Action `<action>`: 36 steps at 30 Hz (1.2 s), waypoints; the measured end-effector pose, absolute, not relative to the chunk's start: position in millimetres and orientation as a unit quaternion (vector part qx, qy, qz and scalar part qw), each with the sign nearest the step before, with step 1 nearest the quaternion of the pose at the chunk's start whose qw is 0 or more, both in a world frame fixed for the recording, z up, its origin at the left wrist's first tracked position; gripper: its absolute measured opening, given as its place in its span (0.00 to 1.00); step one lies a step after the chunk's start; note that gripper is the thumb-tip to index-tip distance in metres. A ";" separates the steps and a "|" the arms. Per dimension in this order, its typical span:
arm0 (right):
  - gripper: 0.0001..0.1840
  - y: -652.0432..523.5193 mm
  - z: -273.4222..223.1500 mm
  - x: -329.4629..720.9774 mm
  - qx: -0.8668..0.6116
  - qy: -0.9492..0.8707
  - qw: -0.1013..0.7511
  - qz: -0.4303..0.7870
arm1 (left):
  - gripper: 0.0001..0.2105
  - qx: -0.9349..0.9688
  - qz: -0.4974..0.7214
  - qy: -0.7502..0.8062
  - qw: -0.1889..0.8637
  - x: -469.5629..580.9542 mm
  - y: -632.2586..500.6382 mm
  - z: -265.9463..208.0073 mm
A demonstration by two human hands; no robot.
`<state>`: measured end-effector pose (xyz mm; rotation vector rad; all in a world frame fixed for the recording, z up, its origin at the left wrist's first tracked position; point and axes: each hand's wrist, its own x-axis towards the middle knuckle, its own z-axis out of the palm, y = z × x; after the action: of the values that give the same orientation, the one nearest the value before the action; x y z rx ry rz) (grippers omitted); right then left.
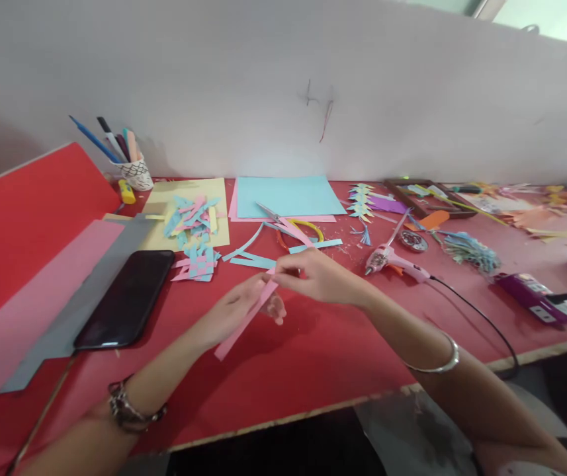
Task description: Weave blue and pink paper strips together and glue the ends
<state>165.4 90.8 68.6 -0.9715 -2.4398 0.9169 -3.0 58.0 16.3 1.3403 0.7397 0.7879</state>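
A red table (pixel 323 350) fills much of the frame. A big blue sheet (pixel 288 195), upper middle, looks uncut. In the middle, the right hand (pixel 315 274) pinches 1 pink strip (pixel 243 327). The left hand (pixel 233 307) is under it; I can't tell how tight. The strip looks cut but not woven. Left of the middle, a paper heap (pixel 191 218) looks cut, and 1 small patch (pixel 198 263) looks woven, with loose ends.
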 end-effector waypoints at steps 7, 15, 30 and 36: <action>0.07 111.3 37.4 173.6 -0.436 -0.843 0.189 0.253 | 0.14 0.542 0.383 0.432 0.611 3.4 61.0 3.0; 0.06 115.2 2.5 187.3 -0.472 -0.852 0.137 0.179 | 0.19 0.459 0.392 0.410 0.684 2.6 65.3 -7.0; 0.10 106.9 2.5 190.5 -0.434 -0.773 0.415 0.207 | 0.14 0.357 0.431 0.410 0.720 0.4 68.2 -6.9; 0.11 96.1 11.2 189.4 -0.412 -0.748 0.506 0.120 | 0.14 0.354 0.429 0.467 0.687 -1.5 67.3 -4.7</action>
<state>189.4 96.1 11.2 -0.9937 -1.8055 0.2890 -1.5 67.3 -4.7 0.7921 1.0451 0.9609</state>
